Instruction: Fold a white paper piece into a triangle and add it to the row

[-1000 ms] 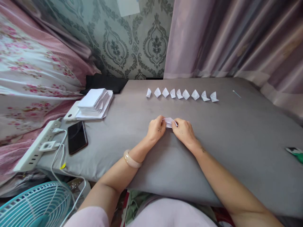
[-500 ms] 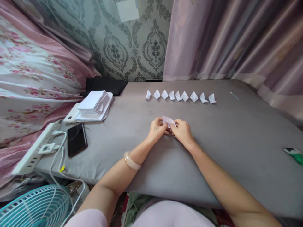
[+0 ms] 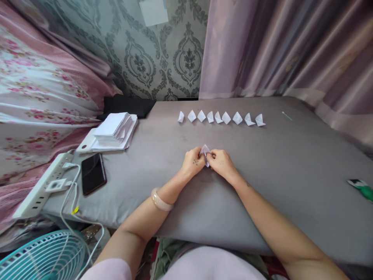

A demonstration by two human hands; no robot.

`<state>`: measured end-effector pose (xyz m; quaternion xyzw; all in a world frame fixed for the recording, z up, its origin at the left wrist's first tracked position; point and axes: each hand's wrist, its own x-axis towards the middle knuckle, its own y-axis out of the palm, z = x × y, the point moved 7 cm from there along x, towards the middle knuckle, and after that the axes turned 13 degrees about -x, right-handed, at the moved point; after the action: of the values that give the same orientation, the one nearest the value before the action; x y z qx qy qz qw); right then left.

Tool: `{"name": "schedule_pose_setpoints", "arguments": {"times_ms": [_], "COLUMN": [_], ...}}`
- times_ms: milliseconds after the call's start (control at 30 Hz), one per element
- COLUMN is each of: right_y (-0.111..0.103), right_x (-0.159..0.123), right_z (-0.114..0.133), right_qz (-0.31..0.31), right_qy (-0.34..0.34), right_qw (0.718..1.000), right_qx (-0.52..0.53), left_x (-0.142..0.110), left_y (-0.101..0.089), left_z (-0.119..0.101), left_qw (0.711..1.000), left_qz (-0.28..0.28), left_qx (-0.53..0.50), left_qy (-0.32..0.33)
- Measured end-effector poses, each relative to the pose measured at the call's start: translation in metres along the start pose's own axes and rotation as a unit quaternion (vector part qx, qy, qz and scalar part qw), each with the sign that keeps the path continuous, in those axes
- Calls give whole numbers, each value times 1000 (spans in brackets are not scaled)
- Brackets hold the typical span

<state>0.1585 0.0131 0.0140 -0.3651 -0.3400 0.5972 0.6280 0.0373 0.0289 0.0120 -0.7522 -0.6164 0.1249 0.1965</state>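
A small folded piece of white paper (image 3: 205, 149) is held upright between my two hands, its pointed tip showing above the fingers and a corner below. My left hand (image 3: 193, 161) pinches its left side, thumb on the near face. On the right side, my right hand (image 3: 220, 161) grips it with thumb and curled fingers. Much of the paper is hidden behind the thumbs. Farther back, several folded paper boats (image 3: 226, 118) stand in a row across the grey cloth (image 3: 163, 151).
At the left lie a stack of white paper (image 3: 112, 130), a black phone (image 3: 93, 174) and a power strip (image 3: 43, 186) with white cables. A teal fan (image 3: 43, 254) stands below. Rightward are a thin stick (image 3: 287, 115) and a green object (image 3: 364, 189).
The paper has gone from a flat, wide shape to an upright pointed one. Both hands have shifted their grip around it and lowered slightly.
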Motion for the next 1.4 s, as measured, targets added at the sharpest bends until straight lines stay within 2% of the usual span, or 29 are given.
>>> {"name": "schedule_pose_setpoints", "arguments": {"times_ms": [433,733,900,1000,1200,1400], "right_y": [7,7,9,10,10,9], "right_x": [1,-1,0,1,3,5], "right_z": [1,3,2,0,-1,-6], "right_qz": [4,20,22,26,16,-10], "right_qy": [-6,7,9,7,-1,-14], "right_qw": [1000,1000,999,999,998,997], "right_qx": [-13,5,24,47,68,80], "left_x": [2,2,4,5,4,6], "left_y": [-6,-1,-5,-5,-6,-2], "left_z": [2,3,5,7,2,10], "left_qw": [999,996,998,999,997,999], "left_qz": [-20,-15,-23,-8,-16,5], "left_qx": [43,82,55,43,73,-18], "left_qy": [4,31,-11,-27,19,-31]}}
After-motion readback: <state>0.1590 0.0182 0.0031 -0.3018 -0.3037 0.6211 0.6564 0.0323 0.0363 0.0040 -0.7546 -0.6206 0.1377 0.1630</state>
